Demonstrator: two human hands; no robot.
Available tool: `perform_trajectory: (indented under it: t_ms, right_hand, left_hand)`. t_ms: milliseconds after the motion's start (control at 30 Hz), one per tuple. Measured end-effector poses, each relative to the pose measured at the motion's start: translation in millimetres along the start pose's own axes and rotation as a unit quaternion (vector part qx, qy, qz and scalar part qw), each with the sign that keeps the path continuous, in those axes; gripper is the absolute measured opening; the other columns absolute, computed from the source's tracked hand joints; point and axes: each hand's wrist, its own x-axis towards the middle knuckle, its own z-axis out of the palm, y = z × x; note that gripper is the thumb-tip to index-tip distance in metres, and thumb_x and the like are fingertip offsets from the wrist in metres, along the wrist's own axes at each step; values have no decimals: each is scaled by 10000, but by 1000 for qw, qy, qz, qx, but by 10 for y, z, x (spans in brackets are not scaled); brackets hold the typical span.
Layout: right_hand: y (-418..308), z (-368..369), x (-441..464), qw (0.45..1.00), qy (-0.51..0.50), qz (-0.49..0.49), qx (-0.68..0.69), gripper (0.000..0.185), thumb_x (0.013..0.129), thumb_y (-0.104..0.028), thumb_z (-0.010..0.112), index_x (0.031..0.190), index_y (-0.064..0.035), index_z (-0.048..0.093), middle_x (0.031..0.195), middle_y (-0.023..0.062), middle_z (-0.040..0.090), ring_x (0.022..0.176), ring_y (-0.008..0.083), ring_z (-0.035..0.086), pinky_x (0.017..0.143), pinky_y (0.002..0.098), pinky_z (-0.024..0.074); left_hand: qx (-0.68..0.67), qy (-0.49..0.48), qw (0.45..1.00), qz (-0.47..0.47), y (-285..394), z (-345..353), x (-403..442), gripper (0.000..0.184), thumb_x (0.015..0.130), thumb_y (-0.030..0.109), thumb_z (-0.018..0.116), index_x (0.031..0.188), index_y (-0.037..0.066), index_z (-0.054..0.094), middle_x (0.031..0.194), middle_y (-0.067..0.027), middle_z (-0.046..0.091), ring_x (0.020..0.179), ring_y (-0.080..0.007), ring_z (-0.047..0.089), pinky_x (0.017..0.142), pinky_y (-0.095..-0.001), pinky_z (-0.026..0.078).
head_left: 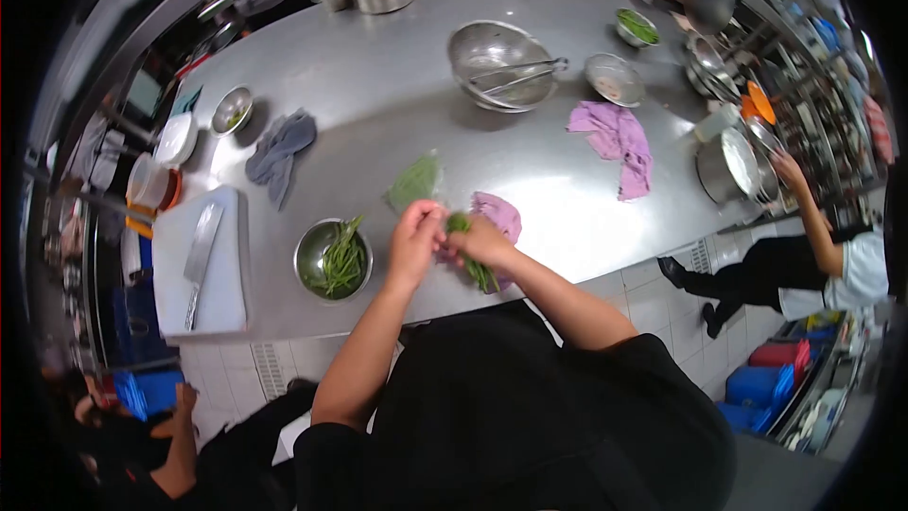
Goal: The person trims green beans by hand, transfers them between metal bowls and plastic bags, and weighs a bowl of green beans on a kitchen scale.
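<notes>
My right hand [484, 242] is wrapped round a bunch of leafy green stems [480, 274], its leafy end near my left hand. Beside it, my left hand [417, 241] has its fingers pinched together; whatever is between them is too small to make out. A pink cloth [501, 213] lies on the table beneath the right hand and the bunch. Just beyond the left hand is a clear plastic bag with green contents [414, 182]. To the left stands a steel bowl [301, 262] holding loose green stems [341, 263].
A knife [202, 244] lies on a white cutting board [227, 289] at the left. Farther back are a grey cloth [281, 149], a large steel bowl [463, 43] with tongs [515, 76], and a pink cloth [632, 147]. Other people stand at the right and lower left.
</notes>
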Motion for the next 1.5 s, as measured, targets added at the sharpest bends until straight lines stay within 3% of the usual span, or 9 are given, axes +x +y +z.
perform_trajectory:
  t_ms: [267,333,533,767,1000,1133,1233,1300,1500]
  right_hand:
    - [172,2,-345,887,55,-40,-456,307,823,-219,601,997,28,655,852,263,681,771,357,696,694,450,554]
    - [240,-62,-378,996,40,37,-74,207,870,-165,573,937,9,664,764,144,686,588,210,665,487,353,530]
    - [72,38,-822,856,24,37,515,235,947,-271,585,843,-61,602,588,35,566,451,136,546,394,271,477]
    - [-184,-478,-1752,839,242,-93,478,254,941,-273,624,848,-42,570,632,38,550,483,125,529,405,254,450]
    - [688,-1487,-2989,833,508,-49,214,191,905,-229,646,910,-66,547,639,18,545,488,114,539,385,277,432]
    - [1329,-2124,-3883,908,344,-4,241,223,915,-252,621,902,-50,527,643,36,551,473,121,511,407,275,411]
    - [2074,-2557,-4192,859,225,20,460,218,928,-260,602,871,-57,549,649,36,551,483,124,504,431,270,416]
    - [2435,-2860,-4383,700,98,-90,701,232,941,-281,604,875,-63,560,656,37,552,500,134,503,453,266,427]
    - [2743,-3556,-4802,602,221,-138,755,282,939,-313,621,802,-71,575,639,41,579,517,165,562,470,290,491]
  left_hand:
    - [122,-131,983,-33,58,113,-302,208,959,233,581,977,43,666,726,20,584,675,-71,515,606,-242,421]
    - [128,-160,978,-27,164,165,-423,219,969,216,568,1008,18,655,768,-6,613,718,-85,551,667,-250,459]
    - [94,-207,974,14,718,431,-597,198,969,158,554,1012,-6,656,788,-45,664,754,-88,628,652,-266,494]
    - [182,-221,925,251,729,1321,-562,161,970,146,566,1006,14,651,801,-11,646,741,-75,581,665,-232,463]
    - [175,-312,907,221,350,3076,-855,194,963,195,562,1031,36,650,880,-103,684,789,-173,645,726,-303,497]
    - [245,-403,839,272,45,4182,-1180,198,946,222,578,1034,67,666,954,-140,692,873,-290,679,754,-355,519]
    - [273,-451,796,298,-88,4809,-1414,223,952,223,573,1088,63,649,980,-148,687,901,-314,674,769,-360,521]
    - [263,-481,783,294,-173,5124,-1543,229,956,230,568,1100,69,645,993,-149,688,914,-322,670,775,-367,521]
    - [197,-544,795,182,-389,6096,-1609,239,983,250,520,1114,82,628,934,-125,702,859,-279,691,745,-367,526]
